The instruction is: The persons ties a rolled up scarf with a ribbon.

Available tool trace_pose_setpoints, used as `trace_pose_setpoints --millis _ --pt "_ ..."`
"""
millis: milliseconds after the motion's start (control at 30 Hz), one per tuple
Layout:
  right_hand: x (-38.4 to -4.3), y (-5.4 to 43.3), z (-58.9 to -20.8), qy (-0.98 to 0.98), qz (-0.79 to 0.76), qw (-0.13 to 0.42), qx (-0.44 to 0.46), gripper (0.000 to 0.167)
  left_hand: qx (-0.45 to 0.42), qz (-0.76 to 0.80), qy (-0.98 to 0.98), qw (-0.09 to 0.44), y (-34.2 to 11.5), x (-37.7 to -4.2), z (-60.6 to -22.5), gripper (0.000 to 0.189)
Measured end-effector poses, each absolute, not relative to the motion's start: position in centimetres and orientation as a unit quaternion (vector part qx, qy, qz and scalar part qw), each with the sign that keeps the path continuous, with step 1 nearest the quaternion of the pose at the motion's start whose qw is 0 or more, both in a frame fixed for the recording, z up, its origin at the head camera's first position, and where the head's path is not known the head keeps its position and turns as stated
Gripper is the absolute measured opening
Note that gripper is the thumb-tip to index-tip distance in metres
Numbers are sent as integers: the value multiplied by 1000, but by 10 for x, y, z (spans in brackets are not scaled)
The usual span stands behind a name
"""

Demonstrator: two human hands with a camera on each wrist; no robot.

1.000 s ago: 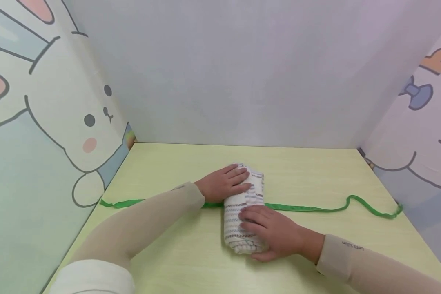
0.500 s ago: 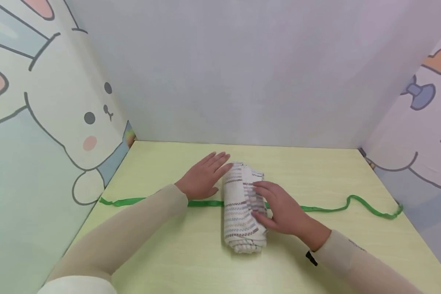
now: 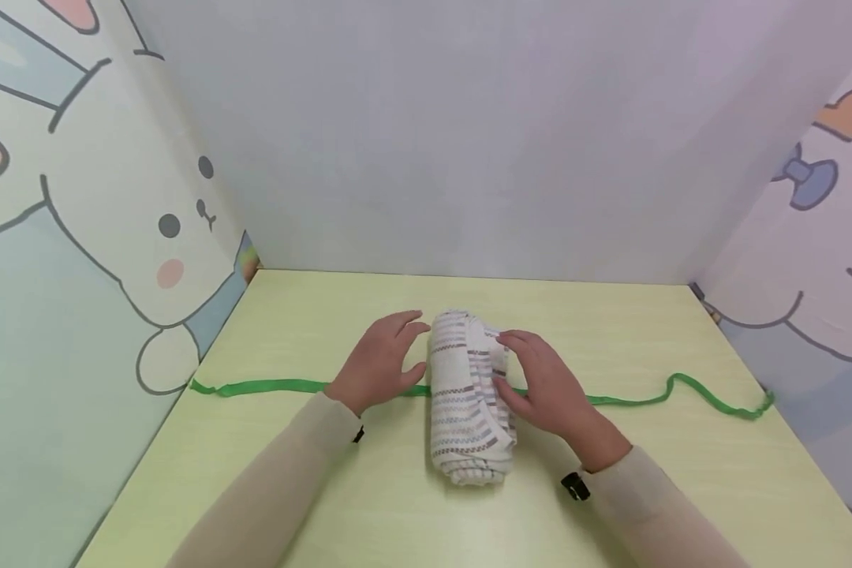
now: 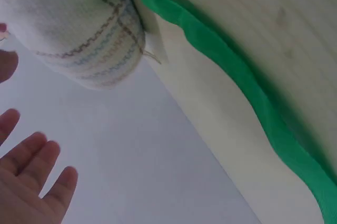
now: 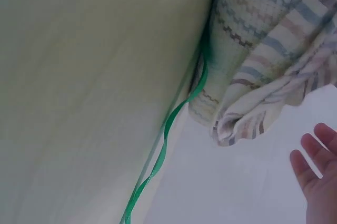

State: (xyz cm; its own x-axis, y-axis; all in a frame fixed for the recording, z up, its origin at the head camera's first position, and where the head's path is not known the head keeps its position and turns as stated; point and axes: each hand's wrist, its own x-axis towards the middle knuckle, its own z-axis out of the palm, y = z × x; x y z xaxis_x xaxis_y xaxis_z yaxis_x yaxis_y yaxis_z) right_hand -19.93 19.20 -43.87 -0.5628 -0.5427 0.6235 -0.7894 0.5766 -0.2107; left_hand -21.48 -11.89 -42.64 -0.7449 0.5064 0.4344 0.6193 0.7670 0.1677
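Hands (image 3: pixel 379 359) flanking rolled towel (image 3: pixel 468 394)

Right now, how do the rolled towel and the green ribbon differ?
The rolled towel is a thick white bundle with coloured stripes; the green ribbon is thin, flat and plain. The towel runs front to back, the ribbon side to side, passing under it. Both hands flank the towel; the ribbon's ends lie free. Both rest on the table.

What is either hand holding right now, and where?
Nothing is gripped: both hands flank the rolled towel, fingers straight, right fingers touching its side.
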Motion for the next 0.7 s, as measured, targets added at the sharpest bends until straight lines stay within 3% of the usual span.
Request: trace_pose_setpoints --millis 267,700 --pt "-197 192 -446 -905 253 193 282 71 -244 -213 -939 118 -111 -201 -439 47" --pt "-202 208 -448 -944 250 48 211 60 -166 -229 -958 42 -111 -197 -452 51"
